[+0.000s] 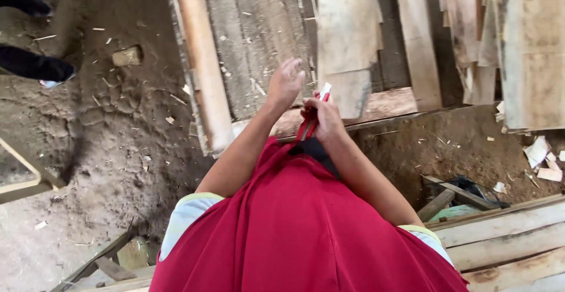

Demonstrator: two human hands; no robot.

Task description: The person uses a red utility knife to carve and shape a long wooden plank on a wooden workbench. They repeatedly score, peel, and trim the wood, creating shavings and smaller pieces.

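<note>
Red strap point(307, 128) pinched in the right hand point(323, 118) could slip free, since the open left hand point(286, 83) just beside grips nothing.

A red strap point(306, 128) with a white tip is seen inside the right hand point(322, 118), with a black piece just below that hand. A deep red garment point(294, 233) with pale sleeve ends edged in yellow-green is seen beneath both hands. Pale grey-brown, weathered planks point(347, 27) are seen beyond the left hand point(285, 83). Dark brown dirt ground point(118, 127), flecked with light wood chips, is seen to that hand's left.
</note>
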